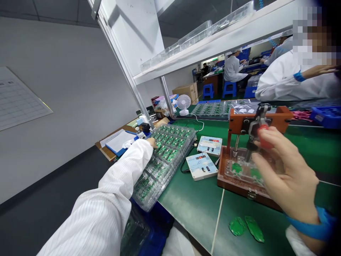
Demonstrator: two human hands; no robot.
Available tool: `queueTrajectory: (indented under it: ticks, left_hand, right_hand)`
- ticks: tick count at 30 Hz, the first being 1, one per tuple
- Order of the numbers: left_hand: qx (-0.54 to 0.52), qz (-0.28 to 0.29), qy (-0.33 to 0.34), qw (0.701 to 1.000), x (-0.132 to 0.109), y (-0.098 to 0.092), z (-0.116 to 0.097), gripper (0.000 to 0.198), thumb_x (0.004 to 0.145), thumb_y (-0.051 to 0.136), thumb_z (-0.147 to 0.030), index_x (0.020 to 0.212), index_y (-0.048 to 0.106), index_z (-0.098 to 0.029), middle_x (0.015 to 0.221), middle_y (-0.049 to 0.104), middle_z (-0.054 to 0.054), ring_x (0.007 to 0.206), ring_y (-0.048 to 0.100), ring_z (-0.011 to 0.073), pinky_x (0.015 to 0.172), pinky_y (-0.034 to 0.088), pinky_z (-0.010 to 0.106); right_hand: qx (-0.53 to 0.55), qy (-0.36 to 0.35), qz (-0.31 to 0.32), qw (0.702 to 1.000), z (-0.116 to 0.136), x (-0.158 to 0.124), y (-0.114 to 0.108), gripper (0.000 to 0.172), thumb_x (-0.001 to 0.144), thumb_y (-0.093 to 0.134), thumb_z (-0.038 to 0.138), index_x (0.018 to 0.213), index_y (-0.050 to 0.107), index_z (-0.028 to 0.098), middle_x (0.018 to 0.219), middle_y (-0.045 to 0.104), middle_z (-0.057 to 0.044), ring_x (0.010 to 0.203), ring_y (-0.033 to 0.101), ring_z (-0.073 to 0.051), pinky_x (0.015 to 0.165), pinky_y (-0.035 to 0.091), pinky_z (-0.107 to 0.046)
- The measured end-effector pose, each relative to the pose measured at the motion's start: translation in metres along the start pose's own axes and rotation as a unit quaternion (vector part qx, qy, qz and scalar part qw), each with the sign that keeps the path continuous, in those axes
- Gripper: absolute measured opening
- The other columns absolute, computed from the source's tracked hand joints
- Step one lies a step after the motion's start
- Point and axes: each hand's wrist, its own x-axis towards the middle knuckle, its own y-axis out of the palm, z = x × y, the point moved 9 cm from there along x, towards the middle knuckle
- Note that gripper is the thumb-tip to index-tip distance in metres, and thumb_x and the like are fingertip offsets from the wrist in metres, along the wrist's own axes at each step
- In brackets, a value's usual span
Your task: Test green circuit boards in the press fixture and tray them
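Observation:
My right hand (290, 174), wearing a blue wrist strap (314, 224), is closed around the red handle (264, 137) of a toggle clamp on a wooden test fixture (226, 177). Its thumb is apart from the index finger. Under the clamp, green circuit boards (236, 168) lie in the fixture's clear plate. My left hand (152, 143) reaches to the far left side of a clear compartment tray (190, 137) filled with small green circuit boards. The sleeve and the hand's angle hide most of its fingers. Two loose green boards (237, 226) lie on the green mat before the fixture.
Two white meter boxes (201, 166) with red digits stand between tray and fixture. Behind are a small white fan (183, 104) with its cable, another board tray (213, 108) and a blue bin (326, 116). A shelf (213, 42) spans overhead. A co-worker (282, 78) sits opposite.

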Motion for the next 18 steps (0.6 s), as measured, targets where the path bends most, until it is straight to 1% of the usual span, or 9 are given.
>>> queueTrajectory:
  ticks: [3, 6, 9, 13, 16, 18]
  left_hand:
    - [0.022, 0.043, -0.027, 0.998, -0.008, 0.001, 0.009, 0.025, 0.097, 0.068, -0.037, 0.097, 0.069, -0.012, 0.099, 0.070, 0.004, 0.092, 0.069, 0.0209, 0.083, 0.059, 0.036]
    - [0.022, 0.046, -0.027, 0.998, -0.013, -0.002, 0.009, 0.027, 0.096, 0.070, -0.038, 0.095, 0.069, -0.011, 0.096, 0.070, 0.004, 0.090, 0.069, 0.0205, 0.082, 0.059, 0.035]
    - [0.021, 0.022, -0.017, 0.999, -0.015, -0.006, 0.005, 0.027, 0.094, 0.072, -0.039, 0.093, 0.070, -0.012, 0.095, 0.071, 0.005, 0.092, 0.069, 0.0204, 0.085, 0.058, 0.036]
    - [0.028, -0.024, -0.015, 0.999, -0.021, -0.007, 0.002, 0.022, 0.090, 0.075, -0.035, 0.092, 0.071, -0.014, 0.096, 0.073, 0.006, 0.096, 0.069, 0.0211, 0.090, 0.055, 0.038]
    - [0.022, -0.064, -0.011, 0.998, -0.033, -0.004, 0.000, 0.022, 0.091, 0.073, -0.034, 0.100, 0.073, -0.014, 0.104, 0.075, 0.009, 0.101, 0.069, 0.0233, 0.093, 0.053, 0.039]
    - [0.011, -0.094, -0.005, 0.996, -0.043, -0.002, -0.003, 0.024, 0.092, 0.071, -0.033, 0.110, 0.073, -0.016, 0.112, 0.075, 0.010, 0.108, 0.069, 0.0252, 0.096, 0.051, 0.036]
  right_hand:
    - [0.028, -0.013, 0.015, 0.999, 0.000, 0.001, 0.002, 0.056, 0.093, 0.066, 0.025, 0.144, 0.055, 0.043, 0.146, 0.057, 0.002, 0.140, 0.051, -0.033, 0.119, 0.042, -0.066]
    - [0.024, -0.025, 0.012, 0.999, 0.003, 0.002, 0.002, 0.056, 0.093, 0.065, 0.022, 0.144, 0.055, 0.041, 0.145, 0.058, 0.001, 0.139, 0.052, -0.033, 0.119, 0.042, -0.065]
    - [0.011, -0.039, 0.012, 0.999, 0.005, 0.003, 0.002, 0.055, 0.093, 0.065, 0.022, 0.145, 0.055, 0.039, 0.145, 0.059, 0.000, 0.138, 0.053, -0.032, 0.119, 0.043, -0.064]
    - [0.011, -0.035, 0.012, 0.999, 0.005, 0.002, 0.002, 0.056, 0.093, 0.065, 0.022, 0.145, 0.055, 0.040, 0.145, 0.058, 0.001, 0.139, 0.052, -0.032, 0.119, 0.042, -0.063]
    - [0.013, -0.026, 0.014, 0.999, 0.003, 0.001, 0.002, 0.056, 0.093, 0.066, 0.022, 0.145, 0.055, 0.040, 0.146, 0.058, 0.001, 0.140, 0.051, -0.032, 0.120, 0.042, -0.063]
    - [0.013, -0.020, 0.017, 1.000, 0.002, 0.000, 0.002, 0.057, 0.093, 0.066, 0.022, 0.145, 0.054, 0.040, 0.148, 0.056, 0.001, 0.140, 0.051, -0.032, 0.120, 0.041, -0.063]
